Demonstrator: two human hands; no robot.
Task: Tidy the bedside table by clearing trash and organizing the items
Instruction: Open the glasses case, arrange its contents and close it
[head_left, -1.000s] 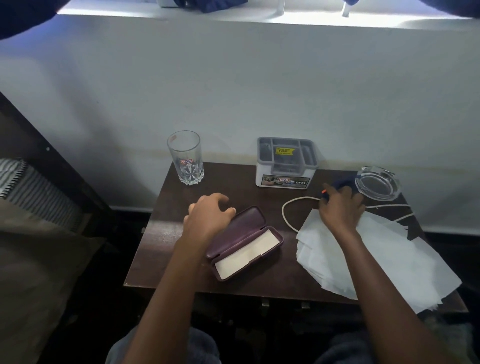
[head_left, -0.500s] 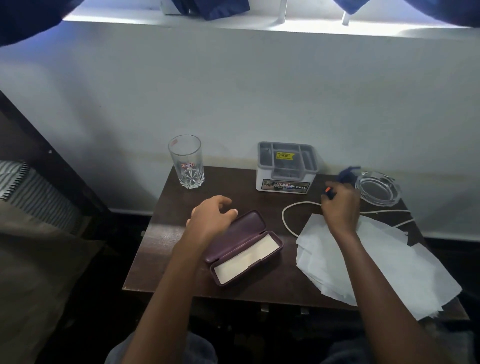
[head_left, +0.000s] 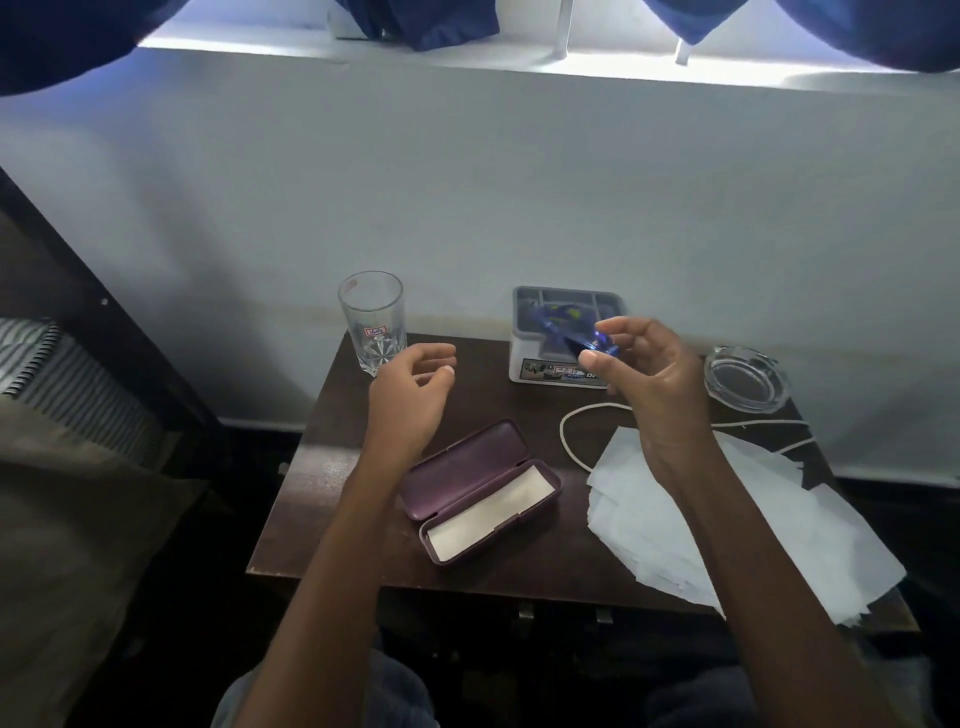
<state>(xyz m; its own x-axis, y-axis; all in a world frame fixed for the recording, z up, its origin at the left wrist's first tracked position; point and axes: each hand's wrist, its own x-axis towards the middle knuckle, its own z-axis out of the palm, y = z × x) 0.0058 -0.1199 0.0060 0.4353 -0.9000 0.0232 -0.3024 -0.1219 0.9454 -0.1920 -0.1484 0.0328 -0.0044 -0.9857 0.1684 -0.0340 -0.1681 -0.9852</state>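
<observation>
- I am sorting the small things: my right hand (head_left: 660, 379) holds a blue translucent item (head_left: 566, 332), pen-like but too blurred to be sure, just above the grey organizer (head_left: 540, 370) at the back of the tabletop (head_left: 363, 519).
- Next, I judge, it needs lowering into a compartment and releasing; which compartment I cannot tell.
- My right fingers (head_left: 631, 328) pinch it narrowly against the thumb.
- My left hand (head_left: 410, 395) hovers near the drinking glass (head_left: 371, 322), fingers loosely curled and holding nothing.
- The open glasses case (head_left: 480, 491), white cable (head_left: 566, 441) and loose papers (head_left: 675, 519) are not yet dealt with.
</observation>
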